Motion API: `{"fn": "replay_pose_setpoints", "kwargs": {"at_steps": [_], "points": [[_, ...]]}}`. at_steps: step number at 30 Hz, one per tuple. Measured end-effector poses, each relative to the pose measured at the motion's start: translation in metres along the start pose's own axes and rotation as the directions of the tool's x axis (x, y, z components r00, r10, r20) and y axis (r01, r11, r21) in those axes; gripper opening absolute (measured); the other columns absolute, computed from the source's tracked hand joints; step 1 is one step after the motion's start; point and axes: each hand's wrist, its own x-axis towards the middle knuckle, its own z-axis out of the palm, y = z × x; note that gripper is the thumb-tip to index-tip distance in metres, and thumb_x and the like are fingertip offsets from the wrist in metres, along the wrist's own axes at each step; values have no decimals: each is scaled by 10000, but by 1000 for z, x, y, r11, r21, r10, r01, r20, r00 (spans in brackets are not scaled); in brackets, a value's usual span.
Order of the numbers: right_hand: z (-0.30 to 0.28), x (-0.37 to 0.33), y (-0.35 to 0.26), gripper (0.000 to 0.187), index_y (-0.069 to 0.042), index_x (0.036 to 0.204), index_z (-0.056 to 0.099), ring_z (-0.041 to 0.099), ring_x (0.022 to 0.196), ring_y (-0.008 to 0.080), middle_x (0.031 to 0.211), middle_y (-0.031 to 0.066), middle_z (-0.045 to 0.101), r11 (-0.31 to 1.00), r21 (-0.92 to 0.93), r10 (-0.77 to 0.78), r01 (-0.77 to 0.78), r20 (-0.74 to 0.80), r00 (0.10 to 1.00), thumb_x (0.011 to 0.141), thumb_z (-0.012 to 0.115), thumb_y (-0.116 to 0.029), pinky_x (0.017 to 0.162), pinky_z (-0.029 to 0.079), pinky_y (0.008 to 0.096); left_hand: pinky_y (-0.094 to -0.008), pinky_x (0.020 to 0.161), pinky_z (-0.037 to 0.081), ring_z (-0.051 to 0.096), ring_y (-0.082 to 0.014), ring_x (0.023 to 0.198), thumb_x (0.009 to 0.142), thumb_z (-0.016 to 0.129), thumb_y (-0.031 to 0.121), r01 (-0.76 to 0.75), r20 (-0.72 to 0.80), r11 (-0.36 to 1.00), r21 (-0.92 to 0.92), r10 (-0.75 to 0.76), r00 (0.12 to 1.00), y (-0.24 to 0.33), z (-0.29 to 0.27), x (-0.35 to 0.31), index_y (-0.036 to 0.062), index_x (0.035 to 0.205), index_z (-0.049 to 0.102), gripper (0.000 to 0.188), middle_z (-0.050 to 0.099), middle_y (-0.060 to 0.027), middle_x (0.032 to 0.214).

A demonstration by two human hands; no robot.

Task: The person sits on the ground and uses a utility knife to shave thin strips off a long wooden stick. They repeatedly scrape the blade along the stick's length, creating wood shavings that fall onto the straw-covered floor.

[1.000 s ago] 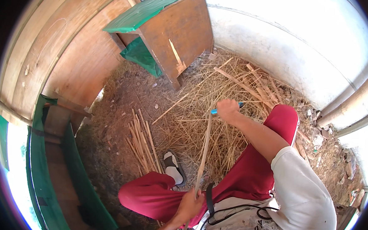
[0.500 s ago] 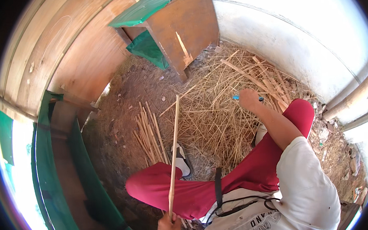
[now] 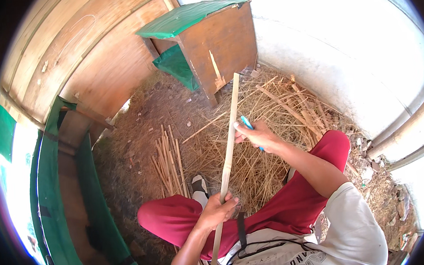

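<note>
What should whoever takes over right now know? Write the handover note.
Left hand: grip closed round the lower part of a long pale stick, held nearly upright.
Right hand: holds a small blue-handled tool, thumb against the stick higher up.
A bundle of thin split sticks lies on the dirt to the left; loose straw and shavings cover the ground ahead, in front of a wooden hutch.
Done: a pile of sticks laid aside.
Left: the stick in hand; whether it is worked cannot be told.

Bright daylight floods the scene; the white wall at two o'clock glares, nearly blown out; shadows stay soft; fisheye bending curves edges toward a black rim; focus is sharp centrally.
</note>
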Motion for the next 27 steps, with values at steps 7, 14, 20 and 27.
{"fn": "replay_pose_setpoints", "kwargs": {"at_steps": [7, 14, 20, 27], "points": [[0, 23, 11, 193, 24, 979, 708, 489, 482, 58, 721, 80, 682, 980, 186, -51, 67, -89, 995, 900, 702, -152, 403, 308, 224, -227, 403, 300, 355, -48, 458, 953, 639, 121, 88, 50, 995, -47, -86, 995, 16, 4, 21, 100, 929, 477, 165, 374, 58, 598], [-1, 23, -7, 225, -4, 906, 696, 413, 436, 26, 704, 52, 671, 978, 184, -82, 93, -70, 994, 901, 725, -227, 391, 275, 208, -238, 440, 354, 438, -43, 515, 934, 685, 223, -82, -264, 869, 488, 236, 935, 5, -4, 26, 57, 857, 548, 228, 476, 42, 597], [4, 8, -10, 213, -20, 878, 711, 418, 425, 37, 682, 53, 665, 989, -29, -144, 143, -44, 989, 911, 710, -230, 384, 289, 208, -224, 418, 303, 404, -26, 500, 912, 716, 231, -132, -257, 863, 488, 287, 923, -1, -9, 24, 93, 740, 484, 320, 451, 48, 574], [15, 5, 19, 198, -47, 722, 707, 613, 475, 191, 584, 103, 643, 342, -875, -493, 343, 144, 858, 859, 673, -186, 440, 496, 344, -238, 325, 227, 335, -35, 373, 919, 696, 161, -103, -218, 924, 368, 193, 957, 9, -18, 36, 156, 664, 301, 470, 395, 41, 501]]}}
